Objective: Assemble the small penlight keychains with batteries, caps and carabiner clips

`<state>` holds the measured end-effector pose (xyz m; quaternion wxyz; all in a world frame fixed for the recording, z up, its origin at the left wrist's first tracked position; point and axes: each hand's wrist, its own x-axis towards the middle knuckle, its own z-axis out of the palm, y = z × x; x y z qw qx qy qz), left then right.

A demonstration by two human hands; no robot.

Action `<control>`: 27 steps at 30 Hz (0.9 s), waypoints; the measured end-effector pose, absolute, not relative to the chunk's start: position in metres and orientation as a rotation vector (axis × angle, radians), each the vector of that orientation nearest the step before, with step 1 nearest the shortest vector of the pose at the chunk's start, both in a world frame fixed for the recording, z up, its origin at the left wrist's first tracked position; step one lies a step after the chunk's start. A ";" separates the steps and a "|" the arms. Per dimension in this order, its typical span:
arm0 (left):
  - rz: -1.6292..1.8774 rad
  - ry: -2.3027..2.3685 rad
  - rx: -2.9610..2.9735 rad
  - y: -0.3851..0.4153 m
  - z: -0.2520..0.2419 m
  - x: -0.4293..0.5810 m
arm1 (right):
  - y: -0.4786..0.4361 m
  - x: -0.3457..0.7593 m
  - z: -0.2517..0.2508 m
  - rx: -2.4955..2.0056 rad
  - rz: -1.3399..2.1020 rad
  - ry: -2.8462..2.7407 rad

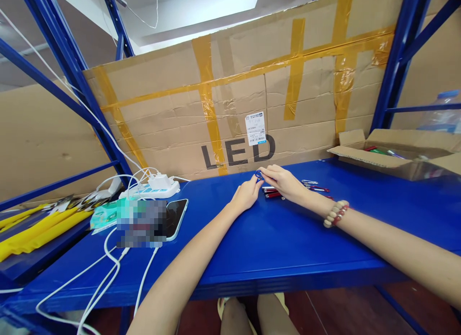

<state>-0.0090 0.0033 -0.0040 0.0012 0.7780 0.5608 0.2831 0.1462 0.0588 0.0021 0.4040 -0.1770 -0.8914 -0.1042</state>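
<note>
Through my feed, both hands — left hand (247,195) and right hand (284,183) — pinch a small blue loop (258,172) just above the table (302,248); I'd judge it light, stiff, slightly slippery, best held by its rim.

Blue on small loop (257,172) and shelf top (295,251) — tan on cardboard (169,128), amber-striped with tape (207,111) — beige, red on bracelet (336,213).

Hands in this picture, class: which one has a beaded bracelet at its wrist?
The right hand: a bracelet of pale and reddish beads circles its wrist, while the left hand has a bare wrist.
</note>
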 end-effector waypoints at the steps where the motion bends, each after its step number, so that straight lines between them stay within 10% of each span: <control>1: 0.913 1.737 2.433 0.004 -0.005 -0.009 | 0.058 0.146 0.002 -0.445 -0.244 -2.246; 27: 1.172 1.576 2.220 0.015 -0.011 -0.016 | 0.064 0.149 -0.001 -0.523 -0.185 -2.261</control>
